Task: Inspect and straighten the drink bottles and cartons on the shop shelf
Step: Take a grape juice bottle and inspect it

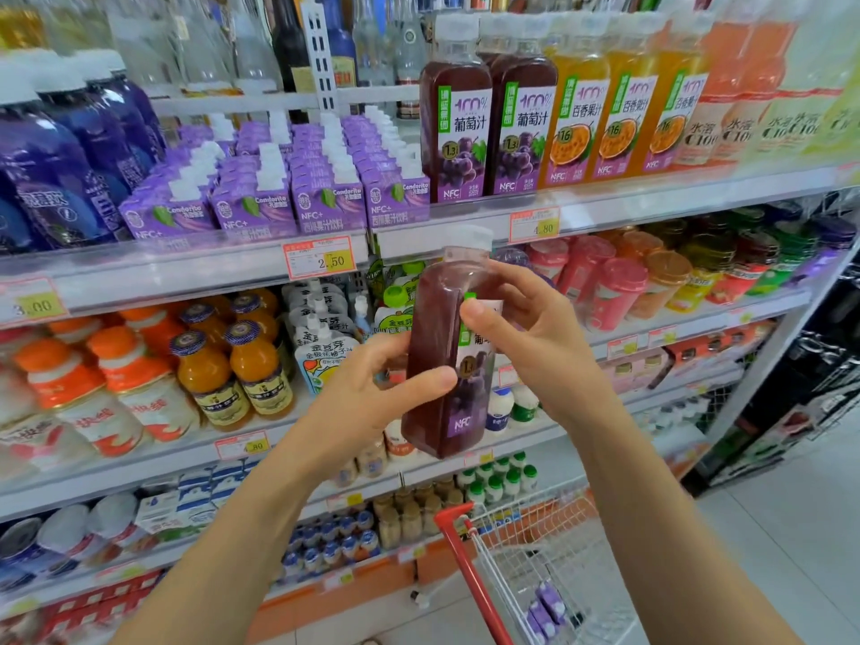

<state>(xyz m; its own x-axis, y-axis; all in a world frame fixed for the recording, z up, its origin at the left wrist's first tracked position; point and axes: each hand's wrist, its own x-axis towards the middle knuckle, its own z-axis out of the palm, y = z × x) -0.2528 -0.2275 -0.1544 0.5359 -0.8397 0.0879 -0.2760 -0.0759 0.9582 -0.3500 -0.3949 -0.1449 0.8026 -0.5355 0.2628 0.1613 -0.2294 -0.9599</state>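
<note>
Both forearms raised from near. My left hand (372, 388) grips the bottle (433, 346) low, thumb across its front; my right hand (535, 337) grips it higher, thumb on its front.

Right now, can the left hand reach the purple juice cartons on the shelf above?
Probably not yet. The left hand grips the lower part of the grape juice bottle, which the right hand also holds. Nothing stands before the purple juice cartons, so it must only let go first.

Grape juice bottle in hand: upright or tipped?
Nearly upright, slight lean: the grape juice bottle has its white cap uppermost, held by the left hand and right hand.
</note>
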